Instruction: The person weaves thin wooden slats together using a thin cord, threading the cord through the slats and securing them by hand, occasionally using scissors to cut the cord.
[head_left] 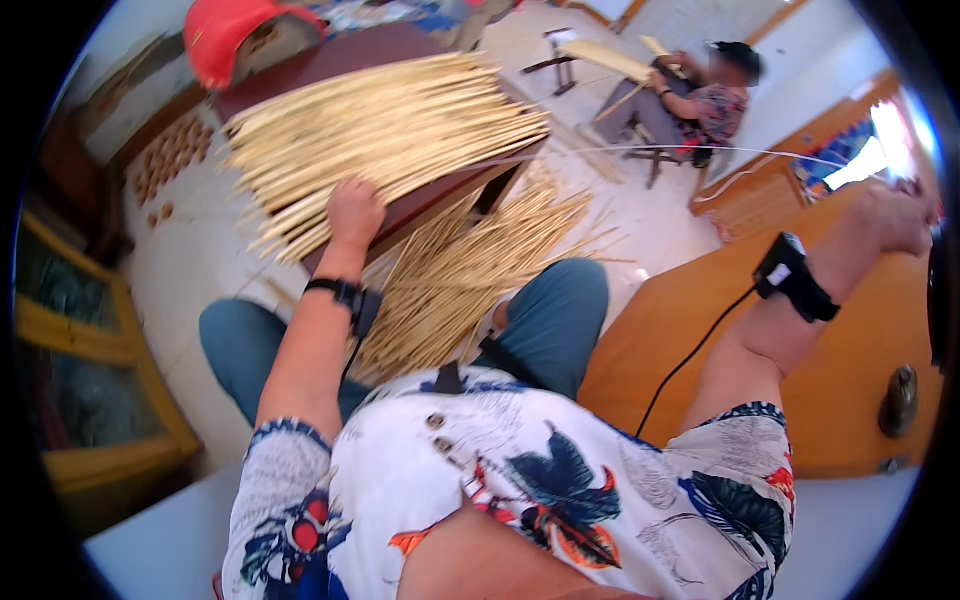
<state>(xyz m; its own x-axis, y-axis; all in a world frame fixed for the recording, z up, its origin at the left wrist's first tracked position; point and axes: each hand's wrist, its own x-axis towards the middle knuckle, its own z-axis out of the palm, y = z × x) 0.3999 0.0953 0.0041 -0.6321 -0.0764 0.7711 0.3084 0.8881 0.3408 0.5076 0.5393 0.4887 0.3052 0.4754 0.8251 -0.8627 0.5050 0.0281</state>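
Head view: hands?
My left hand [356, 212] rests curled on pale strips [380, 125], on the dark table [420, 207]; can't tell if it's gripping. Right hand [905, 218], far right: curled, can't tell if it holds the pale strand [700, 150].
Technique?
I'd press flat, keep tension even.
Containers?
Yellow-framed cabinet [95, 345]; contents unclear.

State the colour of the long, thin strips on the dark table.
Long, thin strips: pale yellow, in the head view.

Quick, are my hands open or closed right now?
Left hand: curled at the pale strips; its grip cannot be told.
Right hand: looks closed; whether it holds the white strand cannot be told.
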